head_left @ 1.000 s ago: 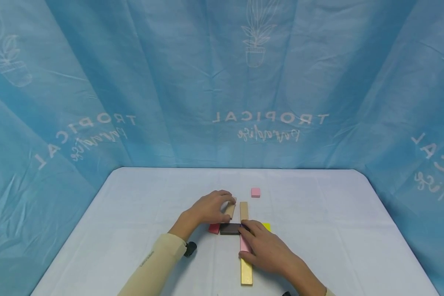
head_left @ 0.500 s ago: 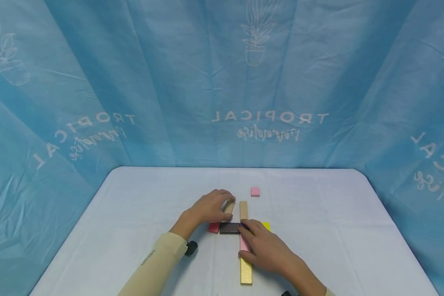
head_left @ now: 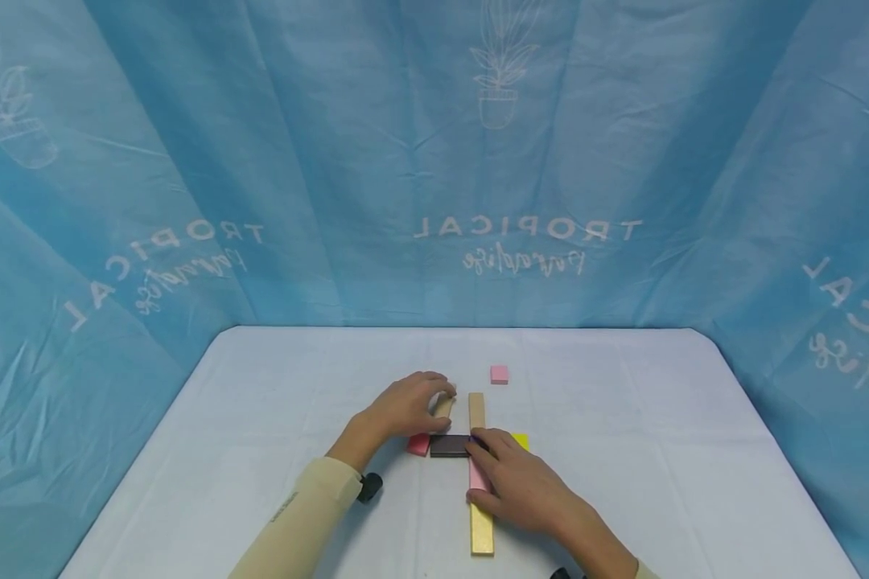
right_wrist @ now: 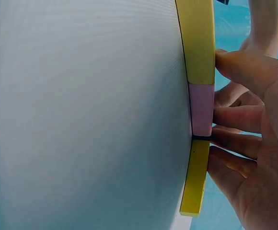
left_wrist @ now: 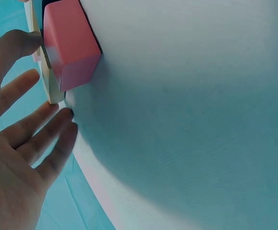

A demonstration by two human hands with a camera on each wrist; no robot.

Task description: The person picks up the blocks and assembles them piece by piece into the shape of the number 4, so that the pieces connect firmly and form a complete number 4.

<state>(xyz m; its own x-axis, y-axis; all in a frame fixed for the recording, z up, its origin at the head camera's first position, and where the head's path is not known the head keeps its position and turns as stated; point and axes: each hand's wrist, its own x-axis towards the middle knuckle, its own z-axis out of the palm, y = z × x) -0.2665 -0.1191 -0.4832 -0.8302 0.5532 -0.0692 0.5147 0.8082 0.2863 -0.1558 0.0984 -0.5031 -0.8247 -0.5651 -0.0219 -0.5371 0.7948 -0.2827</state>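
In the head view, my left hand (head_left: pixel 403 408) pinches a plain wooden block (head_left: pixel 442 407) between thumb and fingers, slanted just behind a red block (head_left: pixel 418 445) and a dark block (head_left: pixel 449 446). The left wrist view shows the red block (left_wrist: pixel 74 43) near the thumb. My right hand (head_left: pixel 519 480) rests on a row of flat blocks, fingers extended: a pink block (head_left: pixel 477 478) and a gold block (head_left: pixel 482 535) show beside it. Another wooden block (head_left: pixel 476 410) continues that row at the back. Right of it, a yellow block (right_wrist: pixel 194 177) is partly covered by the hand.
A small pink block (head_left: pixel 499 375) lies apart toward the back of the white-covered table (head_left: pixel 666 434). Blue printed curtains (head_left: pixel 434 161) surround the table at the back and sides.
My left hand has shifted slightly left with the wooden block, whose slant has changed a little. The right hand has stayed in place on the row.
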